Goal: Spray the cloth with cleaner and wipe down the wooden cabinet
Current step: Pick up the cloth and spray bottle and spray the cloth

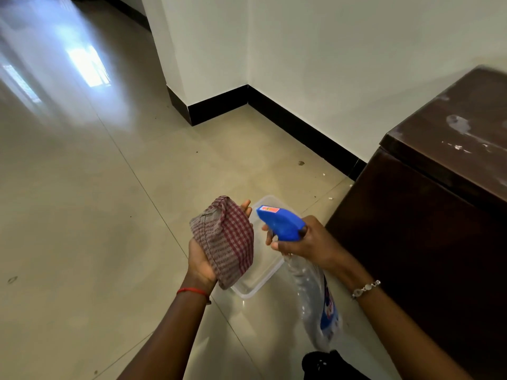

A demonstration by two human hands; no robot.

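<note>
My left hand holds a bunched red-and-white checked cloth in its palm, fingers curled behind it. My right hand grips a clear spray bottle by its neck, a finger on the trigger of the blue spray head. The nozzle points left at the cloth, a short gap away. The dark wooden cabinet stands at the right, its top smeared with pale dust marks.
A clear plastic tub sits on the tiled floor under my hands. A white wall with a black skirting board runs behind. A dark object lies at the bottom edge. Small bits of debris dot the floor near the cabinet.
</note>
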